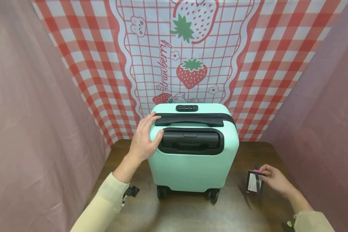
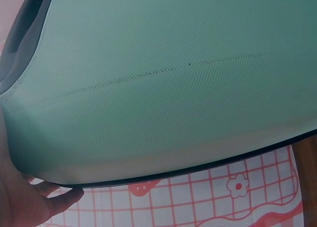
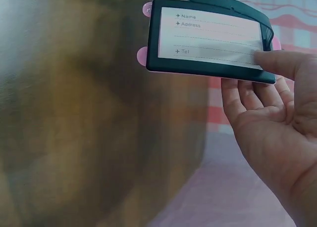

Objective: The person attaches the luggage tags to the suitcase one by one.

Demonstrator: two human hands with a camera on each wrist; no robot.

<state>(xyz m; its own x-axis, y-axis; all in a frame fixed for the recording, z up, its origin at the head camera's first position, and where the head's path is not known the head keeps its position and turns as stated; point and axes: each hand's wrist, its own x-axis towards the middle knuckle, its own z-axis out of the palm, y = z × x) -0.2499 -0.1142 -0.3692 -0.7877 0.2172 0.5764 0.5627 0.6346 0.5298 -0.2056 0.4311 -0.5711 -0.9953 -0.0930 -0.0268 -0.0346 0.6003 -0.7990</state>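
A mint-green suitcase (image 1: 191, 170) stands upright on its black wheels. My left hand (image 1: 144, 138) rests on its top left corner, thumb beside the recessed black pull handle (image 1: 191, 141) and fingers over the edge near the black carry handle (image 1: 189, 120). In the left wrist view, fingertips (image 2: 74, 195) lie along the suitcase's dark seam. Out to the right, my right hand (image 1: 275, 180) pinches a luggage tag (image 1: 253, 182) between thumb and fingers. The tag (image 3: 210, 36) has a black frame, a white Name, Address and Tel card, pink rounded bits at its edges and a dark strap (image 3: 230, 7).
Under the suitcase is a brown wooden table (image 1: 127, 206). A strawberry-print checked cloth (image 1: 191, 48) hangs behind it, with pink curtains (image 1: 46, 129) at both sides. A black combination lock (image 1: 187, 108) sits on the suitcase top.
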